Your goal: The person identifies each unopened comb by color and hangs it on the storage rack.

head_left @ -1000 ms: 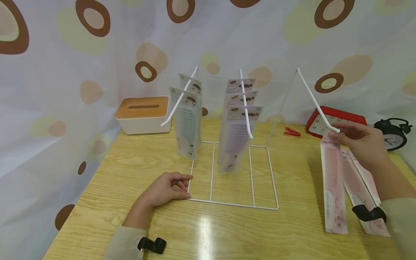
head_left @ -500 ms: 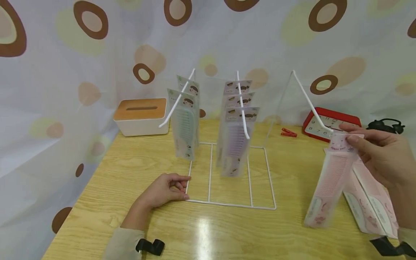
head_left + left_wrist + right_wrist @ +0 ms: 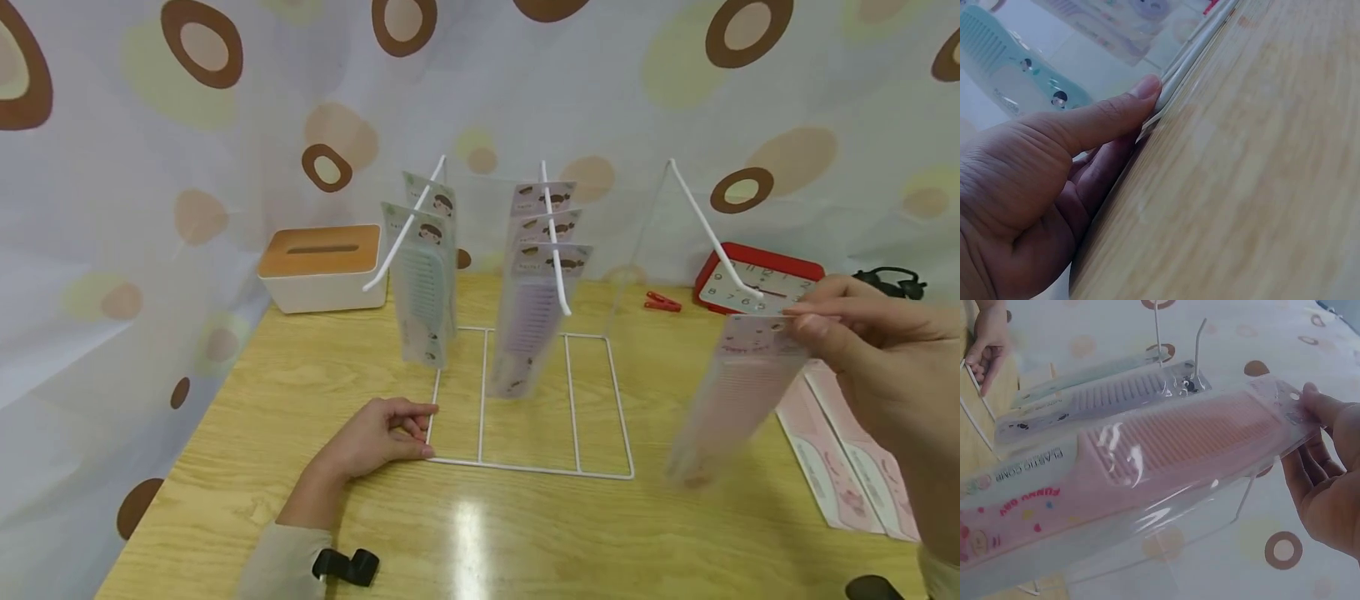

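My right hand [image 3: 877,358] pinches the top corner of a clear packet with a pink comb [image 3: 1191,431] in it. The packet hangs slanted over the table, its top edge close to the tip of the bare right arm of a white wire display rack [image 3: 525,468]. At the rack's front left corner, my left hand [image 3: 382,433] grips the base wire between thumb and fingers. Packets of green combs [image 3: 423,287] hang on the rack's left arm. Three packets of purple combs [image 3: 528,312] hang on its middle arm.
More pink comb packets [image 3: 832,467] lie on the wooden table under my right forearm. Behind stand a red clock [image 3: 757,279], a black alarm clock [image 3: 888,283] and a tissue box [image 3: 322,271]. A red clip [image 3: 662,302] lies right of the rack.
My right hand has come away from the right arm's tip and turned, swinging the pink comb's packet leftward, its lower end raised. My left hand has kept its grip on the rack.
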`<state>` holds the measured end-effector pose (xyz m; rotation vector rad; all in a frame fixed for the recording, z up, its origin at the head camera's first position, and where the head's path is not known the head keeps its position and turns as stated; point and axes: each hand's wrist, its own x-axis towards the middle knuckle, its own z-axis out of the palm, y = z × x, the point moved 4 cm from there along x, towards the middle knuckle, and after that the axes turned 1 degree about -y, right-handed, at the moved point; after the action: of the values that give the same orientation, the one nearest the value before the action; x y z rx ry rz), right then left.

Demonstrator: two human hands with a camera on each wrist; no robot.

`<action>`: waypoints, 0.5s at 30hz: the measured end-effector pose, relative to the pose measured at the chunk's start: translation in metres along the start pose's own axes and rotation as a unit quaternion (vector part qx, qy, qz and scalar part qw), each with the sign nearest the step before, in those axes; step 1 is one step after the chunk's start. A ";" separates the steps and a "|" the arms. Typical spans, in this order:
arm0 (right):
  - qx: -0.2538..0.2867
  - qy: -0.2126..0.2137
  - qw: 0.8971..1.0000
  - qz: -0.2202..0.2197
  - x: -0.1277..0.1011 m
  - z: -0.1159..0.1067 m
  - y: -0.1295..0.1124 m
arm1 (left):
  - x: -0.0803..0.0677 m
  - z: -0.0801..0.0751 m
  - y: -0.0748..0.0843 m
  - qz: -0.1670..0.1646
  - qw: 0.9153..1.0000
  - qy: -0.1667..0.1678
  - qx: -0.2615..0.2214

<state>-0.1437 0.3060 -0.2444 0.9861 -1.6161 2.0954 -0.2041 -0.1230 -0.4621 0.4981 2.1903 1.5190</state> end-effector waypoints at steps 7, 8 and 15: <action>-0.027 0.033 0.998 -0.040 0.015 0.019 -0.006 | 0.002 -0.002 0.000 0.004 1.000 0.000 0.000; -0.033 0.038 0.998 -0.042 0.017 0.020 -0.005 | 0.002 -0.002 0.000 0.004 1.000 0.000 0.001; -0.027 0.053 0.997 -0.040 0.024 0.023 -0.003 | 0.001 -0.001 0.000 0.003 1.000 0.002 -0.001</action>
<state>-0.1512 0.2812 -0.2236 0.8909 -1.5464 2.0051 -0.2057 -0.1238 -0.4622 0.5021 2.1930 1.5256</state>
